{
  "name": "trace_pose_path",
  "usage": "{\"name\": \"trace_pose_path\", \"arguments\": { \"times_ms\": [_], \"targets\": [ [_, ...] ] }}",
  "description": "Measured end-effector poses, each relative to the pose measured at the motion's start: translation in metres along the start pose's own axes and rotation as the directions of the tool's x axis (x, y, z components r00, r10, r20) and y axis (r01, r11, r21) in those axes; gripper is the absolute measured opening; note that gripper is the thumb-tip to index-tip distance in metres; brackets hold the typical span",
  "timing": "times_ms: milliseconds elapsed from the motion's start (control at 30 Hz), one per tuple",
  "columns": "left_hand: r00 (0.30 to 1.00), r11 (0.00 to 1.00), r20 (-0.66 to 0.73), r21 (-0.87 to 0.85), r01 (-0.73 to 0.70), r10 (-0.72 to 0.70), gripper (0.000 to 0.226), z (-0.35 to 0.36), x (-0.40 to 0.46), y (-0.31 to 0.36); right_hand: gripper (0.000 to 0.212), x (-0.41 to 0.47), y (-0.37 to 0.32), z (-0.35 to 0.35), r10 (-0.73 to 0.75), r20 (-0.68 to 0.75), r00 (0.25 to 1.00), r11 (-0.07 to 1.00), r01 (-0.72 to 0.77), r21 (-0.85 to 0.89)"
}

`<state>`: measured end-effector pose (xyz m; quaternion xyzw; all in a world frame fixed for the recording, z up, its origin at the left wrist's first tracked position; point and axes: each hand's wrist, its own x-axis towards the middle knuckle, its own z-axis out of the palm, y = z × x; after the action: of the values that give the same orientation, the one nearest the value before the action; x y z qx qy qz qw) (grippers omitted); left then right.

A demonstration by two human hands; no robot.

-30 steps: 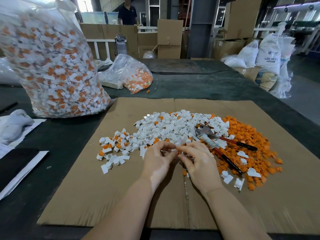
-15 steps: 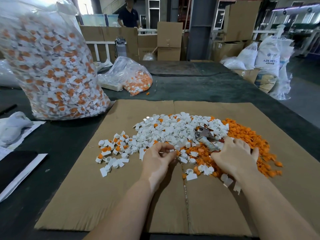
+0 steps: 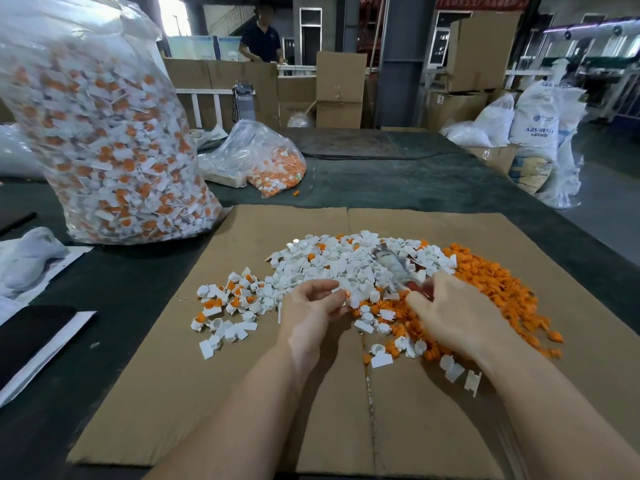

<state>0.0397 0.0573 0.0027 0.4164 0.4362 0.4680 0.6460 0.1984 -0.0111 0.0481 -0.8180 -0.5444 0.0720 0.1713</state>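
A heap of small white plastic parts [image 3: 346, 261] lies on a cardboard sheet [image 3: 242, 375], with a heap of orange caps [image 3: 491, 282] to its right. My left hand [image 3: 311, 317] pinches one small white part [image 3: 341, 299] at its fingertips, just in front of the white heap. To the right, my right hand [image 3: 453, 317] grips the red handles of a pair of pliers [image 3: 393, 266]. The blurred metal jaws point up and away over the white heap. The handles are mostly hidden inside my fist.
A large clear bag [image 3: 104, 150] of white-and-orange parts stands at the back left, a smaller bag [image 3: 263, 161] behind the cardboard. Papers and a black flat object [image 3: 27, 334] lie at the left. Boxes [image 3: 341, 84], white sacks [image 3: 533, 123] and a person [image 3: 259, 36] are beyond the table.
My right hand left the part, reached right to the pliers on the orange heap and picked them up. My left hand stayed put, still pinching the white part.
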Motion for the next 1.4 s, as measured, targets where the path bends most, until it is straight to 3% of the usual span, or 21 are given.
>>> {"name": "trace_pose_path", "arguments": {
  "times_ms": [67,133,367,500,600,800,1000,1133,1300,1400],
  "targets": [
    [1.0,0.999,-0.006,-0.049,0.004,-0.005,0.017,0.004,0.003,0.007,0.029,-0.006,-0.009,-0.004,-0.052,0.188,0.981,0.971,0.005,0.241],
    [1.0,0.996,-0.018,-0.087,0.01,-0.012,0.017,0.008,0.004,0.013,0.03,-0.012,-0.016,-0.004,-0.105,0.306,0.946,0.926,-0.02,0.377],
    [0.997,1.0,-0.068,0.004,0.027,-0.026,0.013,0.008,0.011,0.017,0.022,-0.021,-0.024,-0.01,-0.117,0.495,0.861,0.834,-0.186,0.52],
    [0.994,0.998,-0.091,-0.014,0.056,-0.057,0.011,0.009,0.01,0.016,0.013,-0.02,-0.025,-0.011,-0.126,0.568,0.814,0.832,-0.224,0.507],
    [0.993,0.998,-0.107,-0.041,0.054,-0.058,0.015,0.013,0.006,0.017,0.01,-0.019,-0.025,-0.01,-0.125,0.562,0.818,0.849,-0.205,0.488],
    [0.991,0.998,-0.127,-0.052,0.039,-0.046,0.019,0.018,0.001,0.019,0.016,-0.018,-0.026,-0.002,-0.143,0.412,0.9,0.961,0.027,0.274],
    [0.989,0.994,-0.132,-0.098,0.046,-0.059,0.017,0.019,-0.002,0.011,0.01,-0.019,-0.024,0.007,-0.126,0.375,0.918,0.959,0.016,0.283],
    [0.989,0.988,-0.136,-0.151,0.042,-0.062,0.013,0.02,-0.002,0.006,0.017,-0.02,-0.021,0.014,-0.127,0.29,0.949,0.977,0.07,0.199],
    [0.989,0.978,-0.132,-0.206,0.036,-0.064,0.017,0.017,0.003,-0.001,0.034,-0.02,-0.01,0.013,-0.122,0.265,0.957,0.937,0.023,0.349],
    [0.986,0.99,-0.161,-0.144,0.005,-0.029,0.015,0.013,0.005,-0.005,0.04,-0.017,-0.001,0.019,-0.068,0.157,0.985,0.961,0.022,0.277]
  ]
}}
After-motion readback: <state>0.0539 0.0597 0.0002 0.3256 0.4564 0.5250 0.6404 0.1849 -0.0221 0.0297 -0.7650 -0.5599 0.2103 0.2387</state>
